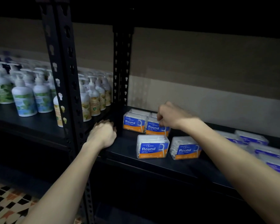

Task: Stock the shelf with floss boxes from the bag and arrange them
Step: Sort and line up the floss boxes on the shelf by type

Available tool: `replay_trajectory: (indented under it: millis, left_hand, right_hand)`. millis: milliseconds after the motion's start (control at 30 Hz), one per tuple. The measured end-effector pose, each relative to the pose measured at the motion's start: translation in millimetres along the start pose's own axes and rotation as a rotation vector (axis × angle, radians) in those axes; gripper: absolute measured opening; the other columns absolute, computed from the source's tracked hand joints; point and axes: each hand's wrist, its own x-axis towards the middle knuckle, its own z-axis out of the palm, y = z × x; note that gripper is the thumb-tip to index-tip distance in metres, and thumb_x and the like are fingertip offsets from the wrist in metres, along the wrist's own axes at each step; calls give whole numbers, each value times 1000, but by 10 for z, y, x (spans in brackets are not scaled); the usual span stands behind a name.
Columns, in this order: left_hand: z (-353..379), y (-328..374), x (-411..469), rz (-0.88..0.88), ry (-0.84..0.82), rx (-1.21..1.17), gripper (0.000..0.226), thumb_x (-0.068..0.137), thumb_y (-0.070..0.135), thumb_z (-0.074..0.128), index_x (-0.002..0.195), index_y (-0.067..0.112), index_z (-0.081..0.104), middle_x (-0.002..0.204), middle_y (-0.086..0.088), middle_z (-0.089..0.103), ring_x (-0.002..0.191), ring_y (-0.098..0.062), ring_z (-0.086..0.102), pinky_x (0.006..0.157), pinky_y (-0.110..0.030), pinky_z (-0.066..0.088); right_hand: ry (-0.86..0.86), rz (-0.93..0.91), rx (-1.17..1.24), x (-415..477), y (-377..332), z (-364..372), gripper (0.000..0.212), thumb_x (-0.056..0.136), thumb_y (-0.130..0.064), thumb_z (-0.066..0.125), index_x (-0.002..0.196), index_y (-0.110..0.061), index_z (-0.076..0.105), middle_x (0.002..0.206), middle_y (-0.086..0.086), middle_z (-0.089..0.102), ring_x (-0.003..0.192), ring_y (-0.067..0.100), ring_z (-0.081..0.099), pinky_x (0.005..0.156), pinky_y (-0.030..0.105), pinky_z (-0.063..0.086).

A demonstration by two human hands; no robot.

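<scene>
The right hand (171, 117) reaches over the shelf (128, 153), its fingers (159, 118) curled downward and closed on the top edge of the back right box (155, 129). The left hand (102, 133) rests knuckles up on the shelf's front left corner, fingers bent toward the black upright post (120, 88); whether they grip the post cannot be told.

Four clear plastic floss boxes stand in two rows near that corner: the back left box (133, 122) just beside the held one, and the front left box (152, 147) and front right box (185, 148) set apart nearer the edge. Each holds white floss picks and carries a blue and orange label reading "Round". More boxes (250, 139) lie blurred at the right. Pump bottles (24, 101) fill the neighbouring shelf.
</scene>
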Motion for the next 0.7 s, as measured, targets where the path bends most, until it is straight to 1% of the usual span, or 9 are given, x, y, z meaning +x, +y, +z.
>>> replay_trajectory:
  millis: [100, 200, 300, 367, 433, 500, 567, 633, 700]
  left_hand:
    - [-9, 15, -13, -4, 12, -3, 37, 99, 29, 42, 126, 11, 60, 141, -12, 52, 131, -33, 45, 108, -39, 37]
    - [-10, 19, -19, -10, 22, -6, 38, 99, 30, 42, 126, 11, 60, 141, -11, 52, 131, -33, 45, 108, -39, 37]
    - [-3, 17, -15, -8, 18, -1, 36, 99, 29, 43, 123, 11, 62, 139, -12, 53, 130, -34, 46, 107, -39, 37]
    - [-4, 16, -20, -13, 20, -4, 36, 99, 30, 43, 123, 12, 62, 139, -12, 54, 129, -34, 47, 106, -39, 38]
    - [-7, 20, -25, -19, 19, -11, 36, 98, 31, 43, 123, 13, 62, 138, -12, 54, 128, -34, 47, 106, -40, 39]
    - [-17, 25, -34, -23, 14, -15, 37, 98, 31, 43, 124, 13, 62, 139, -12, 54, 129, -34, 47, 107, -39, 38]
    - [-18, 26, -39, -23, 7, -13, 37, 98, 31, 42, 125, 13, 61, 139, -11, 54, 130, -33, 46, 108, -39, 36]
    - [-15, 23, -39, -20, 10, -12, 37, 99, 31, 42, 124, 12, 61, 139, -11, 53, 131, -32, 45, 109, -39, 35]
    - [-11, 23, -37, -23, 13, -13, 37, 99, 31, 42, 125, 11, 60, 141, -12, 52, 132, -32, 44, 110, -39, 33]
  right_hand:
    - [12, 4, -30, 8, 26, 37, 23, 89, -19, 68, 111, -15, 66, 122, 10, 54, 112, 29, 56, 88, 36, 46]
    - [8, 17, -73, 28, 19, 67, 24, 89, -22, 67, 113, -16, 64, 123, 11, 55, 111, 30, 56, 84, 35, 45]
    - [56, -56, 68, -81, -32, -89, 31, 87, -43, 68, 106, -19, 70, 109, 7, 67, 101, 25, 64, 82, 32, 51]
    - [-34, -198, 240, -268, -131, -277, 40, 78, -57, 72, 99, -23, 75, 91, -8, 73, 87, 10, 68, 76, 25, 52]
    - [-234, -254, 163, -426, -261, -369, 57, 63, -62, 81, 108, -30, 71, 92, -17, 70, 86, 4, 64, 76, 22, 50]
    - [-287, -232, 11, -431, -337, -248, 66, 58, -52, 88, 117, -34, 64, 98, -14, 63, 92, 12, 59, 77, 26, 48]
    - [-190, -202, -4, -341, -387, -105, 59, 61, -42, 90, 113, -31, 63, 96, -9, 59, 95, 20, 56, 78, 34, 51]
    - [-105, -211, 13, -246, -428, -25, 51, 64, -40, 87, 107, -27, 64, 93, -5, 57, 95, 25, 59, 80, 40, 54]
    - [-37, -225, -9, -184, -501, 28, 41, 73, -33, 82, 108, -20, 67, 94, 2, 53, 97, 30, 62, 81, 37, 54]
